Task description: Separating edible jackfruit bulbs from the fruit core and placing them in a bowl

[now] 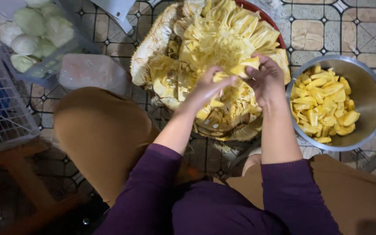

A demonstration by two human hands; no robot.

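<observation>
Seen from above, a person sits low over a patterned tile floor (327, 30) with knees spread, so that a large split jackfruit (205, 56) lies between them within easy reach of both hands. The fruit rests on a red tray (271, 24), its cut face turned up and its pale rind (151, 48) to the left, which leaves the yellow flesh open to the fingers. The left hand (209, 85) presses into the flesh near the fruit's middle, its grip closed around a yellow pod (220, 78), seemingly to steady it. The right hand (266, 80) meets it from the other side, fingers pinched together on a strip of the same yellow flesh (245, 66), so the two hands work against each other at one spot. Just to the right of the fruit stands a steel bowl (370, 87) holding loose yellow pods (323, 104), near the right hand. At upper left, round pale green cabbages (35, 30) lie in a clear bag beside a white wire basket (1, 113), well apart from the hands.
</observation>
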